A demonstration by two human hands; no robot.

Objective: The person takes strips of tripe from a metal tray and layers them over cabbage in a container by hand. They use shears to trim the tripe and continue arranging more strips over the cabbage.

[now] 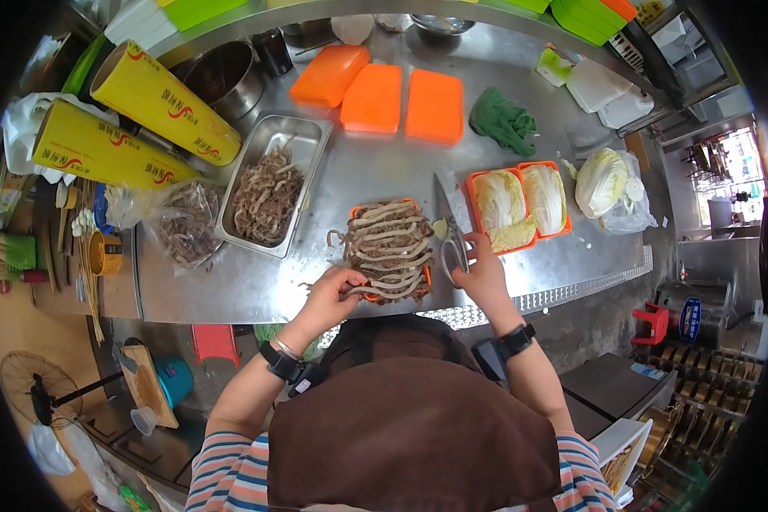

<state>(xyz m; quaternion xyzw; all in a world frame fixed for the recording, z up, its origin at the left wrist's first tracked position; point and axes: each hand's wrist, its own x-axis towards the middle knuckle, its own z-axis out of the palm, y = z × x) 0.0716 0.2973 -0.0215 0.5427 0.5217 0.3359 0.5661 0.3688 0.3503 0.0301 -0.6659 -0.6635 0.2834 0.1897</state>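
An orange box (427, 275) in front of me is heaped with brownish shredded pieces, with long pale strips (392, 241) laid across them. My left hand (331, 288) is at its near left corner, fingers closed on the end of one strip. To the right of the box, my right hand (483, 270) grips the handles of metal scissors (445, 205), whose blades point away from me on the steel table. A small pale yellowish piece (439, 229) lies beside the blades. Left of the box stands a metal tray (322, 136) holding more of the brownish pieces (269, 192).
Orange boxes of cabbage (527, 205) and a whole cabbage (602, 183) sit at right. Orange lids (434, 107) and a green cloth (503, 122) lie farther back. At left are a bag of brownish pieces (185, 222), yellow film rolls (166, 102) and a pot (246, 84).
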